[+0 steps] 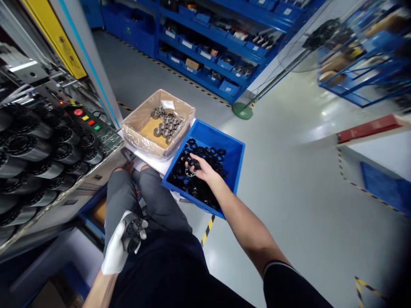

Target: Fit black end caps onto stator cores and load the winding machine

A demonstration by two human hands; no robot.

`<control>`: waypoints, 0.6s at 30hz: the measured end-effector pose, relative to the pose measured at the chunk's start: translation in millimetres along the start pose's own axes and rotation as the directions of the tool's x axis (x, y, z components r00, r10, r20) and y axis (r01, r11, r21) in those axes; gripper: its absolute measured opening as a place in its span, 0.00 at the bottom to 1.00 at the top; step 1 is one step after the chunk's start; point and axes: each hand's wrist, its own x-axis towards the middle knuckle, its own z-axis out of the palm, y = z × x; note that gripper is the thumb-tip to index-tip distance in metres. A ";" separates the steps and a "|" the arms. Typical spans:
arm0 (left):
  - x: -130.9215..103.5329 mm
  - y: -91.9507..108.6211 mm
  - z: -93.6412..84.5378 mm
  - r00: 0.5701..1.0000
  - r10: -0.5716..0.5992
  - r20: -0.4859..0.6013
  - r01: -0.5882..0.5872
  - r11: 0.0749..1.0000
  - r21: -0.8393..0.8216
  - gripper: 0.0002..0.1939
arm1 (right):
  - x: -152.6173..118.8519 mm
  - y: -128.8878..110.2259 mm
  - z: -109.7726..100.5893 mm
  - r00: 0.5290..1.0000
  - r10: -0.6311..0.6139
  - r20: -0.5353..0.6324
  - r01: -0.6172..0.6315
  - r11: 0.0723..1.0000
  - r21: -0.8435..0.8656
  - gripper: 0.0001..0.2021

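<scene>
Black rotor core (132, 233) end-on upward in gloved left hand (117, 252), axis tilted

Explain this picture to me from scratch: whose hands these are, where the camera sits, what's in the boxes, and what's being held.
The camera sits on a person's head and looks down, so you see their own arms and lap. The left hand, in a white glove, grips a black cylindrical part over the lap. The bare right hand reaches into a blue bin full of black rings and has its fingers around one. Beside it sits a cardboard box, lined with plastic, holding small grey metal parts. At left, a machine with coloured buttons carries rows of dark cylinders.
</scene>
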 end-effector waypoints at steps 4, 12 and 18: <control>-5.2 26.6 7.1 0.997 0.075 0.004 -0.074 0.995 -0.066 0.41 | 0.8 -9.3 -3.1 0.981 -0.191 -0.028 0.185 0.972 -0.148 0.19; 2.4 52.9 46.9 0.975 0.138 0.172 -0.113 0.983 -0.147 0.37 | -73.2 -14.2 44.6 0.861 -0.497 -0.106 0.411 0.804 -0.429 0.30; -3.2 56.4 75.4 0.950 0.224 0.219 -0.198 0.971 -0.133 0.37 | -143.2 -35.8 133.9 0.662 -0.649 0.375 0.719 0.409 -0.562 0.25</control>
